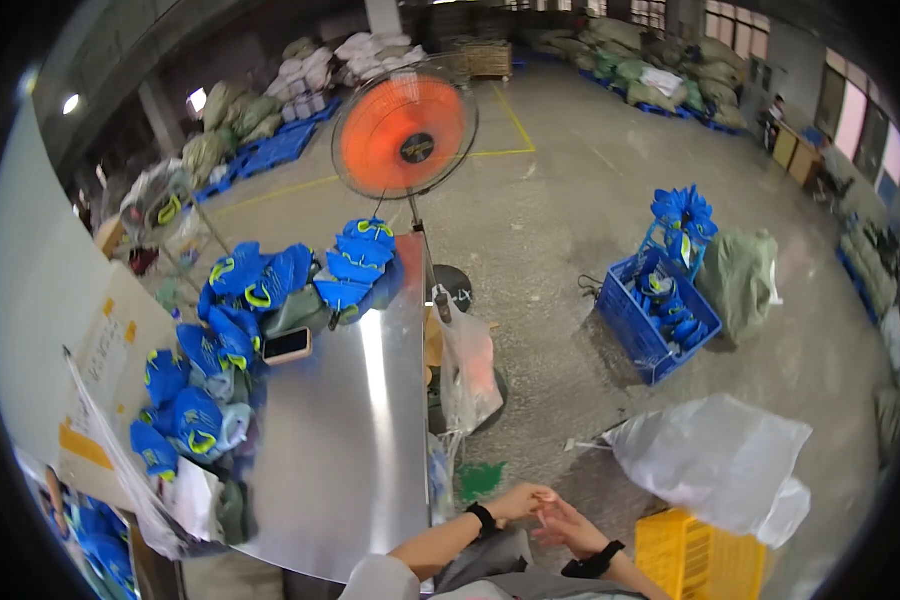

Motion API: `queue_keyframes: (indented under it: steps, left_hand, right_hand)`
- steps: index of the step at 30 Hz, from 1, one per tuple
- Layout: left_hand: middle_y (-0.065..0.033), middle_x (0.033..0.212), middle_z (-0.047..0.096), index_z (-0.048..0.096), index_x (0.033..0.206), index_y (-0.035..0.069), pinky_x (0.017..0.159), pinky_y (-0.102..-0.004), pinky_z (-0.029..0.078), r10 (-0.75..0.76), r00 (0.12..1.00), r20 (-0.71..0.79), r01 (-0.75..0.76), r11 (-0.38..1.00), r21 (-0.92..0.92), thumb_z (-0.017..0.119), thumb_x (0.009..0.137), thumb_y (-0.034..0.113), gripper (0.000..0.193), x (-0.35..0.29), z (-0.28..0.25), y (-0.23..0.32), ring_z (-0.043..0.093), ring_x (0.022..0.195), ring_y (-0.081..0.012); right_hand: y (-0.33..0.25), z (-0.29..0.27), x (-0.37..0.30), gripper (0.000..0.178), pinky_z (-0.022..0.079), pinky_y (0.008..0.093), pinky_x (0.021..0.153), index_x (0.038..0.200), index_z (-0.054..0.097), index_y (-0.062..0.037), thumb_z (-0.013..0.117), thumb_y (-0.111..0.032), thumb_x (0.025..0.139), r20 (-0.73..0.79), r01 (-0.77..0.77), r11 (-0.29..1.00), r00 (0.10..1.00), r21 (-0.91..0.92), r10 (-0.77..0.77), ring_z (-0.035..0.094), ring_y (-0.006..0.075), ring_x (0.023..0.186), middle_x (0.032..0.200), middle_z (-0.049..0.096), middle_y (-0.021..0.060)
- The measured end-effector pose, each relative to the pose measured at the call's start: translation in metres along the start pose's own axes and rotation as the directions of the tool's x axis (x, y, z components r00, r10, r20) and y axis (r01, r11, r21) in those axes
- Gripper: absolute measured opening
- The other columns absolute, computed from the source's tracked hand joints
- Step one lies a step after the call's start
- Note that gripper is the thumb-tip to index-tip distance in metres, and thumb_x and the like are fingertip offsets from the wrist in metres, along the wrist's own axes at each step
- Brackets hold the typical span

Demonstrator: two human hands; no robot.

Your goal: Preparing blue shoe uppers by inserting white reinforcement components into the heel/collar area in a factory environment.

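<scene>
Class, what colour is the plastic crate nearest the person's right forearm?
Yellow; the crate shows best in the head view.

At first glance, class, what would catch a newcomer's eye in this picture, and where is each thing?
Probably the big orange fan, standing beyond the far end of the shiny metal table. Next come the bright blue pieces with yellow-green trim, heaped along the table's left and far sides. On the floor to the right, a blue crate holds more blue and yellow-green pieces.
</scene>
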State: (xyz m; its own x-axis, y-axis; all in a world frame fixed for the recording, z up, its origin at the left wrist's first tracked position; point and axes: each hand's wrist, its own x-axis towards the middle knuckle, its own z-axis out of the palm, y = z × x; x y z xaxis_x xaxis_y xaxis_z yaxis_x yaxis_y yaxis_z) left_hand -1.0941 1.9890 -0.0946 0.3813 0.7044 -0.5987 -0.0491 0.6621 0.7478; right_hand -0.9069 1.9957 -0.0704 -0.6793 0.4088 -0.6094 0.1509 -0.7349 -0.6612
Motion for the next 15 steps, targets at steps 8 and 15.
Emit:
queue_keyframes:
  steps: [8, 15]
  left_hand:
    - [-0.0049, 0.068, 0.050, 0.044, 0.067, 0.009, 0.053, -0.0251, 0.042, 0.087, 0.646, -0.759, -0.600, 0.673, -0.433, 0.050, 0.085, 0.016, 0.021, 0.161, -0.208, -0.054, 0.046, 0.057, -0.0126]
    - [-0.0171, 0.088, 0.055, 0.053, 0.093, 0.000, 0.071, -0.0417, 0.043, 0.209, -0.231, -0.950, 0.122, 0.975, 0.185, 0.046, 0.081, 0.011, 0.017, 0.278, -0.433, -0.075, 0.054, 0.082, -0.0305]
  right_hand:
    - [-0.087, -0.104, 0.011, 0.044, 0.048, 0.0326, 0.078, 0.125, 0.035, 0.0005, 0.053, -0.012, 0.087, -0.270, 0.056, 0.964, 0.954, -0.262, -0.128, 0.058, 0.0235, 0.095, 0.107, 0.053, 0.0091]
    - [-0.166, -0.104, 0.084, 0.041, 0.049, 0.0285, 0.074, 0.123, 0.042, -0.0045, 0.054, -0.019, 0.087, -0.164, -0.095, 0.912, 0.986, -0.400, 0.031, 0.055, 0.0158, 0.091, 0.106, 0.055, 0.0077]
